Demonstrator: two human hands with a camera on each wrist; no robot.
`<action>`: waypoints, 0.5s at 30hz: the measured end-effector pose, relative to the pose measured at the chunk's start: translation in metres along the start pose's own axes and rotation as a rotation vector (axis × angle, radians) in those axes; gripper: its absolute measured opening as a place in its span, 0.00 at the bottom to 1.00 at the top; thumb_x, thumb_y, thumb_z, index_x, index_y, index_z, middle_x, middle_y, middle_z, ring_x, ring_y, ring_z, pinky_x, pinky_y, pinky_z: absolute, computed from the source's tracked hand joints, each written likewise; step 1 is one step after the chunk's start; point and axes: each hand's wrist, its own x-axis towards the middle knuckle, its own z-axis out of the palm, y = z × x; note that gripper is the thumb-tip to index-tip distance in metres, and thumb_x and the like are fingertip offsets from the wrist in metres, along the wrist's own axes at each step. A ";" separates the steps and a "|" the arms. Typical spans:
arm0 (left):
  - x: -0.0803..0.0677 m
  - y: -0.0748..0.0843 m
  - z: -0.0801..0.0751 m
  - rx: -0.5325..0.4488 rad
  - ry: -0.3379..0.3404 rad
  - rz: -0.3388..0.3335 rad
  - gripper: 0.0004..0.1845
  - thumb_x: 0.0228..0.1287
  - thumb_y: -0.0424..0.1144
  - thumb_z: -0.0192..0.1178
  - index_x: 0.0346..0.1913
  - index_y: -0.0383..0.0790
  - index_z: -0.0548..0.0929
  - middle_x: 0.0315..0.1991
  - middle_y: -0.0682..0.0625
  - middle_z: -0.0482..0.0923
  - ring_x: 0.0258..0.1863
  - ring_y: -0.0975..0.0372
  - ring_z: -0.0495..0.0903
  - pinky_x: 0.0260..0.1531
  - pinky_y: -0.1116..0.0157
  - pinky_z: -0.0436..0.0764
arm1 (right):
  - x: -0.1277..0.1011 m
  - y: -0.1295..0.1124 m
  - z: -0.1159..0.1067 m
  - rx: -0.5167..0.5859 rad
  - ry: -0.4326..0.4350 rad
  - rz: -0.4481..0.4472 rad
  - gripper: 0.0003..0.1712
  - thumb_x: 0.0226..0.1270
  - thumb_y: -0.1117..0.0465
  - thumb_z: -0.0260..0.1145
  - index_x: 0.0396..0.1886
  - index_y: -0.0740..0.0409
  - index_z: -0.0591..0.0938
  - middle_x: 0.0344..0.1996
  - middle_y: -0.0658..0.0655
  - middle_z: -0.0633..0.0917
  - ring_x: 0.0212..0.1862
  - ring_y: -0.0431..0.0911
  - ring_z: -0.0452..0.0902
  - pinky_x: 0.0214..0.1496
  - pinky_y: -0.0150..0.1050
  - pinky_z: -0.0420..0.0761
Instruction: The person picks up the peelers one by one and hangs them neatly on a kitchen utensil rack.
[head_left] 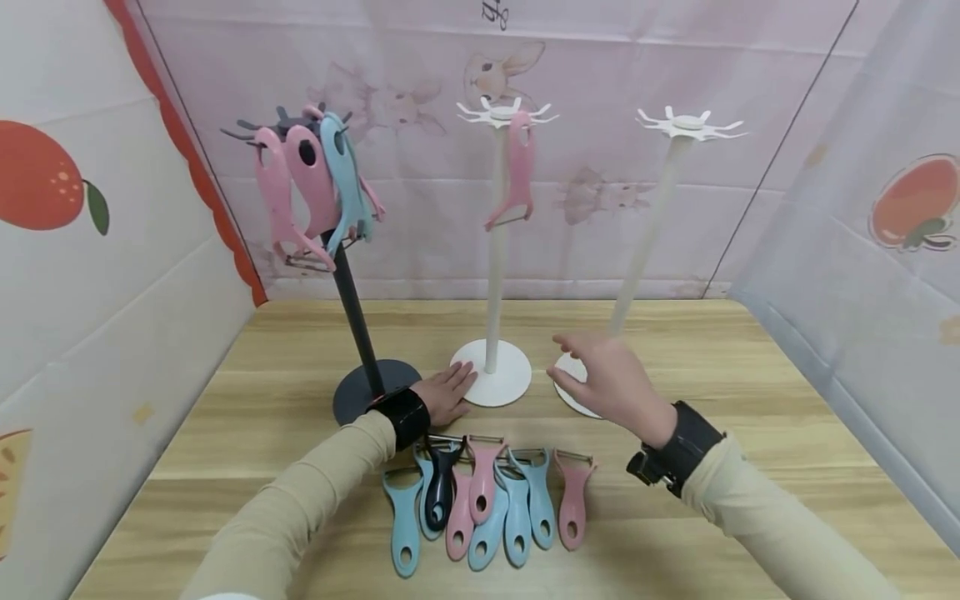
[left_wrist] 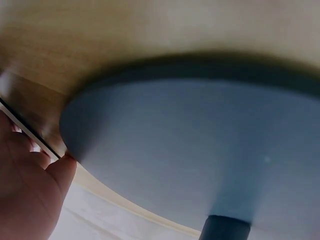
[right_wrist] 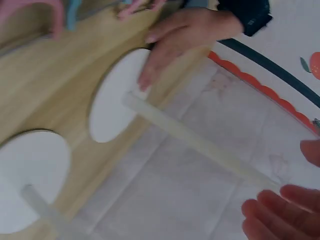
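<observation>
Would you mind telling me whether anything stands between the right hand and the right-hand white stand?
Nothing visible does. The right hand hovers open just in front of the white stand, over its base, with only bare table around it.

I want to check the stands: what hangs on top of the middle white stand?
One pink peeler hangs from the middle white stand. Its other hooks look bare.

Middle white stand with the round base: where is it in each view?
Head: middle white stand, centre, left hand resting on its base rim.
Left wrist: not identifiable; only the black stand's round base fills the frame.
Right wrist: upper centre, base under the left hand's fingertips.
Shared landmark: wooden table.
</observation>
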 end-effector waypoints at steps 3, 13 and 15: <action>-0.001 -0.001 0.002 -0.001 0.001 0.002 0.33 0.72 0.50 0.38 0.71 0.36 0.46 0.72 0.42 0.39 0.70 0.53 0.39 0.65 0.61 0.49 | -0.013 0.005 0.008 -0.028 -0.157 -0.029 0.19 0.52 0.62 0.70 0.43 0.67 0.80 0.35 0.59 0.84 0.35 0.49 0.81 0.35 0.42 0.80; -0.001 -0.002 0.006 -0.027 0.055 0.045 0.32 0.72 0.49 0.39 0.70 0.33 0.48 0.71 0.39 0.41 0.69 0.50 0.42 0.64 0.59 0.53 | -0.073 0.017 0.048 -0.141 -0.448 -0.442 0.18 0.38 0.68 0.73 0.35 0.55 0.83 0.35 0.51 0.81 0.39 0.44 0.75 0.41 0.35 0.77; -0.002 -0.003 0.005 -0.027 0.064 0.048 0.32 0.72 0.49 0.39 0.70 0.33 0.49 0.71 0.38 0.42 0.69 0.50 0.42 0.64 0.59 0.53 | -0.082 0.018 0.057 -0.253 -0.412 -0.557 0.17 0.40 0.68 0.71 0.34 0.52 0.82 0.35 0.49 0.80 0.40 0.42 0.74 0.42 0.34 0.75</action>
